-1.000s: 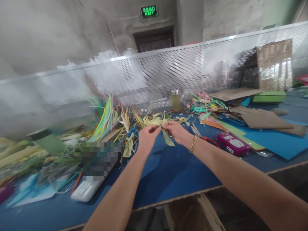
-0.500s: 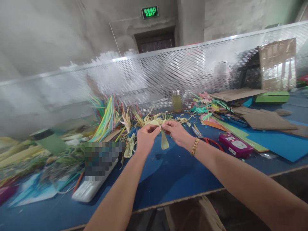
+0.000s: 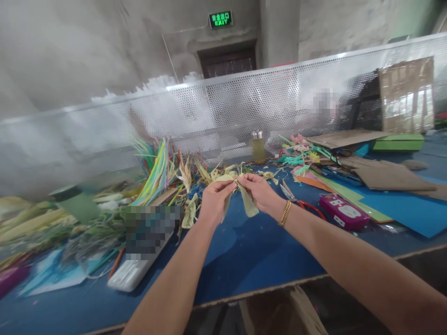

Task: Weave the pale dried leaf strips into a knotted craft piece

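Above the blue table, my left hand (image 3: pixel 217 197) and my right hand (image 3: pixel 259 190) meet with thumbs and fingertips pinched together. Between them they grip a pale green-yellow corn husk (image 3: pixel 250 205). One strip of it hangs below my right fingers, and another part shows beside my left hand. The exact spot where the fingertips press is too small to make out. Behind my hands lies a heap of dried corn husks (image 3: pixel 209 174). A pair of scissors with red handles (image 3: pixel 310 208) lies just right of my right wrist.
At left are a bundle of colourful strips (image 3: pixel 159 172), a green cup (image 3: pixel 75 203) and a white power strip (image 3: pixel 129 274). A lidded bottle (image 3: pixel 257 148) stands by the perforated metal screen (image 3: pixel 244 104). To the right are a purple socket block (image 3: pixel 344 211), blue paper (image 3: pixel 394 209) and cardboard (image 3: pixel 394 174).
The hanging husk strip has swung right and fans out more. More husk shows beside my left hand. Both hands stay pinched close together, and the view has shifted slightly.
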A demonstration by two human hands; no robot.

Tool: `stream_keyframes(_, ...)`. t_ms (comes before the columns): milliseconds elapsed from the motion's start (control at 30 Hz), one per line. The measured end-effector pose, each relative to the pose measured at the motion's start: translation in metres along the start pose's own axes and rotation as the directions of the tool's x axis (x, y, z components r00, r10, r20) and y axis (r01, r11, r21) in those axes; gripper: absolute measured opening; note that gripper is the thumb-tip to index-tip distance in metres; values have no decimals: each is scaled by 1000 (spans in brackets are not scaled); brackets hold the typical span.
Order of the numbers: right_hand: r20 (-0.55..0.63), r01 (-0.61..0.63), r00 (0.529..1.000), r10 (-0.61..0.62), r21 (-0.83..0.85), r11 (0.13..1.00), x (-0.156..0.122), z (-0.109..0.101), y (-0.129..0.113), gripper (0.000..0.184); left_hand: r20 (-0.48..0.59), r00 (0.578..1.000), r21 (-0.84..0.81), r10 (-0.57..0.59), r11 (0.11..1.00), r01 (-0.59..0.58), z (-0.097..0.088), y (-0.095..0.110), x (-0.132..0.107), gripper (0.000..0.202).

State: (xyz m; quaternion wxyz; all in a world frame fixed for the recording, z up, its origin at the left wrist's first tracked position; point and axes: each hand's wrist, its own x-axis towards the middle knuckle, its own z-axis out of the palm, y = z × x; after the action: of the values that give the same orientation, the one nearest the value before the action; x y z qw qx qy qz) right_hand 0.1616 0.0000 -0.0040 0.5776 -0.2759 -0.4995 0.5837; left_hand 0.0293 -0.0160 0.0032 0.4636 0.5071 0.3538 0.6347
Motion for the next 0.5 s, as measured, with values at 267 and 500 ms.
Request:
stream_keyframes(267, 22, 18, 1000, -17, -46, 999, -1, 0, 1, 36, -46, 999, -5, 9, 1000, -9, 0, 0, 0, 23)
stream_keyframes(500, 55, 214, 977, -208, -345, 914, -6, 5, 1, 25, -117, 991, -36, 71, 996, -76, -2, -4, 5, 20)
